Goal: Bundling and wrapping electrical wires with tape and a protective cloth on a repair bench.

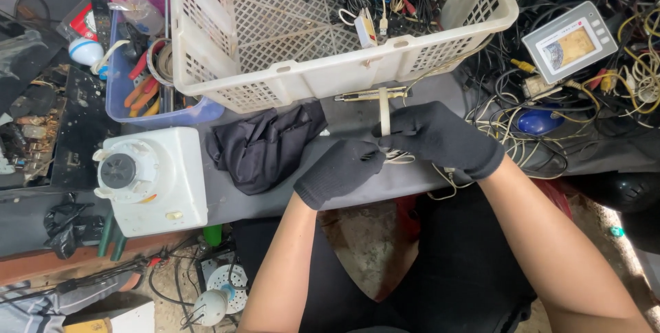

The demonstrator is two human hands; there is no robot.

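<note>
Leftmost, a white appliance base [152, 180] and black cloth [265, 146] sit on the tabletop [357, 116]. Gloved left hand [338, 171] and right hand [440, 139] pinch a pale cable [386, 114], partly coiled, a loose end upright. The cable-filled white basket [330, 79] crowds close behind.

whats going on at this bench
A person in black gloves works a pale flat cable at the bench edge. The left hand and right hand meet over its bundled part. A white basket of tangled cables stands behind, a black cloth and a white appliance base to the left.
</note>
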